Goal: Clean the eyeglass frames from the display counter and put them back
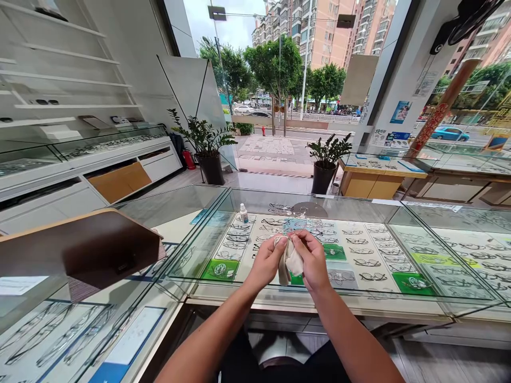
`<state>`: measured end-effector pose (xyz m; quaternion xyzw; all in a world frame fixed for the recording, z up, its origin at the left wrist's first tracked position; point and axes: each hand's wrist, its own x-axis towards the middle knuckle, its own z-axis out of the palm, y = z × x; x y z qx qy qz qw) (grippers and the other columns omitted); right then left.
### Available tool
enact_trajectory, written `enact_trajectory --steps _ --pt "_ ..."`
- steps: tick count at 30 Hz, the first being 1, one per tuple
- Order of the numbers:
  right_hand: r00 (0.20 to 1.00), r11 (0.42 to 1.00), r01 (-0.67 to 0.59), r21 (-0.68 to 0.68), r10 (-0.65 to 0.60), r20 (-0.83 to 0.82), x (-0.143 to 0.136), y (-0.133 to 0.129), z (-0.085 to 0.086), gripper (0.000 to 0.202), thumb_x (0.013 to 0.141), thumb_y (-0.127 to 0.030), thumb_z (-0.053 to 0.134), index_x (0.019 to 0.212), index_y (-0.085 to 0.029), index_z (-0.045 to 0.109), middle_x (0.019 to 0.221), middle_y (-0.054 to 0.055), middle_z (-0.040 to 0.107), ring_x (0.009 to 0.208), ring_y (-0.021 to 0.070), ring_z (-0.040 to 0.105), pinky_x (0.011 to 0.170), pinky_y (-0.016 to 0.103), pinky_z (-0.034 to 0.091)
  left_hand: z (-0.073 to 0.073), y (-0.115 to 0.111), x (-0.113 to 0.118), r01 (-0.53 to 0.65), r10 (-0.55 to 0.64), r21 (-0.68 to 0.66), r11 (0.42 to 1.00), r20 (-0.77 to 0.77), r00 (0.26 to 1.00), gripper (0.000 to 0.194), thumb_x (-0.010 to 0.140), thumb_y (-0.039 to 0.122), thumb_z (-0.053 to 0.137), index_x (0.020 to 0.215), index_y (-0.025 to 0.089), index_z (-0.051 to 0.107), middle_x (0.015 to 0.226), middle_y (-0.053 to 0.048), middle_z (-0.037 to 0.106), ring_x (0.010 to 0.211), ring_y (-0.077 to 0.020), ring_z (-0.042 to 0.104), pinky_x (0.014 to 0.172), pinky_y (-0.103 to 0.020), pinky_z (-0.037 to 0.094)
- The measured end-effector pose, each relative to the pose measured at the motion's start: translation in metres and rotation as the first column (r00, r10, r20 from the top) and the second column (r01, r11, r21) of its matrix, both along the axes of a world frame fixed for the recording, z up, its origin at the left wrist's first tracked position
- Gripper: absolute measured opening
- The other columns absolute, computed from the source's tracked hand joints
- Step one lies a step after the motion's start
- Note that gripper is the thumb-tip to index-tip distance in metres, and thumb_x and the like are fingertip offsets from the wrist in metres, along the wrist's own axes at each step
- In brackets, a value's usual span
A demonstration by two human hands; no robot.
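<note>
A light beige cloth [294, 261] hangs between my two hands above the glass display counter. My left hand [268, 261] pinches its left part between thumb and fingers. On the other side, my right hand [312, 260] has its fingers closed on the right part. Something thin shows near the fingertips at the top of the cloth, too small to make out. Beyond my hands, a small white bottle [243, 214] stands upright on the glass top. Rows of eyeglasses [368, 262] lie inside the case under the glass.
At the left, a dark brown board or mirror back [112, 250] rises over the adjoining counter. Two potted plants [211, 159] [324, 170] stand beyond the counter near the glass door. Glass edges run along the counter's front. Further cases line both sides.
</note>
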<state>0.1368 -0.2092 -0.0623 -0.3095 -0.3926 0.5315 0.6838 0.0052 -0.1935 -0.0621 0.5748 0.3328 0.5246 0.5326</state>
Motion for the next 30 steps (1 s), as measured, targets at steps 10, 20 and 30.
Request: enact_trajectory --steps 10,20,30 --pt "0.997 0.998 0.056 -0.03 -0.055 0.053 0.0 -0.001 0.0 0.025 0.085 -0.046 0.085 0.09 -0.023 0.077 0.098 0.005 0.077 0.097 0.0228 0.069 0.092 0.035 0.054 0.005 0.006 -0.011 0.19 -0.191 -0.043 0.981 -0.036 0.981 0.048 0.079 0.059 0.084 0.09 0.016 0.065 0.071 0.002 0.056 0.062 -0.011 0.047 0.06 -0.024 0.038" --pt "0.998 0.997 0.064 -0.039 -0.064 -0.005 0.003 0.003 0.002 0.027 0.085 -0.049 0.085 0.095 -0.024 0.078 0.103 0.004 0.077 0.095 0.0196 0.067 0.088 0.032 0.054 -0.005 0.007 -0.007 0.004 -0.004 -0.1 0.995 0.001 1.0 0.058 0.088 0.073 0.068 0.08 0.015 0.065 0.069 0.0 0.058 0.065 -0.0132 0.049 0.064 -0.025 0.043" --pt "0.987 0.989 0.115 -0.088 -0.124 -0.103 0.024 0.01 -0.003 0.025 0.084 -0.046 0.086 0.094 -0.025 0.077 0.104 0.004 0.079 0.103 0.0211 0.069 0.099 0.037 0.051 -0.018 0.036 -0.088 -0.301 0.3 -0.176 0.937 -0.029 0.953 0.064 0.075 0.079 0.076 0.087 0.017 0.068 0.071 -0.001 0.065 0.068 -0.0179 0.057 0.068 -0.028 0.048"
